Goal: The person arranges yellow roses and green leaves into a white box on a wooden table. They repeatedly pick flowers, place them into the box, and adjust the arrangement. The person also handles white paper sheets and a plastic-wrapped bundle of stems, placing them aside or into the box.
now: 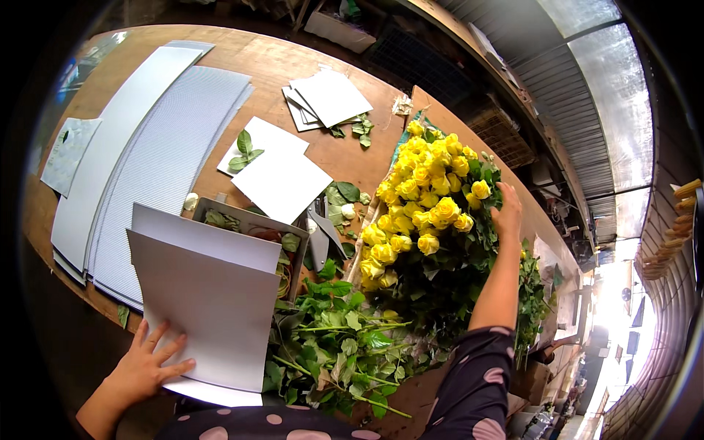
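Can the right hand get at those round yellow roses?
Probably yes: the bare right hand is beside the round yellow roses, with only some green leaves seemingly between.

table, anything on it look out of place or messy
Yes: a green leaf sprig lies stray on the flat white sheets, apart from the untidy heap of stems and leaves beside the yellow roses.

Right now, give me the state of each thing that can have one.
Pale sheets: overlapping
Left hand: spread on them
Yellow roses: blooming, massed together
Right hand: curved at their edge
Box: uncovered, holding leaves
Corrugated sheets: flat, layered
White cards: flat, overlapping
Leafy stems: strewn
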Action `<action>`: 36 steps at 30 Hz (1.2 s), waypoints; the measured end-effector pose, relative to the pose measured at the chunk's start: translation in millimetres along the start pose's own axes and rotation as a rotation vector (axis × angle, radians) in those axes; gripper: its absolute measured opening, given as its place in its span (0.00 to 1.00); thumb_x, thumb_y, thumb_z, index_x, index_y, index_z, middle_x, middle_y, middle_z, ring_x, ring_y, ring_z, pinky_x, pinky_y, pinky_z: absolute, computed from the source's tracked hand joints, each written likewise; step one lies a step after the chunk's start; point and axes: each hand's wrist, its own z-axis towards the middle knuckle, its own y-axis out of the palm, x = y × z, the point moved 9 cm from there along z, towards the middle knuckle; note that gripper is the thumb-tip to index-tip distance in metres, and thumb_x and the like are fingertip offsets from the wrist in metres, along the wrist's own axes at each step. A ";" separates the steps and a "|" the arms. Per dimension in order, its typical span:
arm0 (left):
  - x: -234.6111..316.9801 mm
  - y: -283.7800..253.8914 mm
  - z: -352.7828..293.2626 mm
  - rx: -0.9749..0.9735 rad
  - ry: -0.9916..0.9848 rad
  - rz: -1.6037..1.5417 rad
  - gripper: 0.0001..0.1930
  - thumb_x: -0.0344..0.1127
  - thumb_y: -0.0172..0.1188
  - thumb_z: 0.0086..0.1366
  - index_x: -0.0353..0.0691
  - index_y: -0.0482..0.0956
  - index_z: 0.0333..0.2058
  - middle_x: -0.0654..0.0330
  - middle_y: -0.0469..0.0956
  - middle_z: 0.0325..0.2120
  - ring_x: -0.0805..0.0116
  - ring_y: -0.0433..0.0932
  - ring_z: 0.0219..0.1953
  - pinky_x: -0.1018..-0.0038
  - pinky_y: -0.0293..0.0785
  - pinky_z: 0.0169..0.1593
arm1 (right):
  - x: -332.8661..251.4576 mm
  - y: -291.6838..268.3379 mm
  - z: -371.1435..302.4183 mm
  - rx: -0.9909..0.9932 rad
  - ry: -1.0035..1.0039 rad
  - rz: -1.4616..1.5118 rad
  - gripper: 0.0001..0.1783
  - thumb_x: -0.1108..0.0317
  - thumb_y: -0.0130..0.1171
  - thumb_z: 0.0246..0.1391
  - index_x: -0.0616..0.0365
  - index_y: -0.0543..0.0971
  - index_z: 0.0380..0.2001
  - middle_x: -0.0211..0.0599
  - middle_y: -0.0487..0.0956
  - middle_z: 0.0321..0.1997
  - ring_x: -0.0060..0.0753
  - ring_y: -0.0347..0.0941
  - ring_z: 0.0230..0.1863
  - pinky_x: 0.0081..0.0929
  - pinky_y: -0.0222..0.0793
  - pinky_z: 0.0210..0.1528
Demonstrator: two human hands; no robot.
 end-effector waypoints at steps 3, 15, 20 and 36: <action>-0.6 -1.1 0.7 0.007 -0.002 0.008 0.26 0.36 0.61 0.43 0.63 0.70 0.45 0.58 0.60 0.53 0.46 0.48 0.60 0.41 0.44 0.56 | 23.5 61.3 10.1 -0.469 0.025 0.123 0.23 0.75 0.59 0.36 0.53 0.70 0.41 0.38 0.72 0.43 0.39 0.66 0.46 0.31 0.62 0.47; 1.1 -3.1 -0.3 0.049 0.051 0.043 0.31 0.39 0.66 0.36 0.62 0.70 0.45 0.57 0.60 0.53 0.45 0.49 0.59 0.40 0.46 0.55 | 3.3 29.5 -25.4 -0.136 -0.195 0.081 0.13 0.75 0.58 0.32 0.56 0.76 0.28 0.35 0.72 0.36 0.41 0.67 0.41 0.32 0.63 0.46; -0.3 0.7 -5.4 0.050 0.055 0.044 0.31 0.39 0.66 0.36 0.61 0.70 0.45 0.56 0.60 0.53 0.45 0.50 0.58 0.39 0.47 0.54 | 9.2 -135.0 -54.3 0.578 0.049 0.364 0.15 0.72 0.59 0.44 0.61 0.70 0.37 0.36 0.72 0.35 0.30 0.68 0.36 0.25 0.64 0.40; -17.5 -22.3 -0.1 0.138 0.179 -0.254 0.24 0.60 0.39 0.59 0.54 0.73 0.45 0.55 0.65 0.49 0.50 0.57 0.53 0.46 0.56 0.48 | -374.6 -289.7 -142.5 0.180 -0.398 0.264 0.10 0.73 0.61 0.33 0.55 0.74 0.24 0.33 0.77 0.24 0.32 0.73 0.23 0.25 0.67 0.27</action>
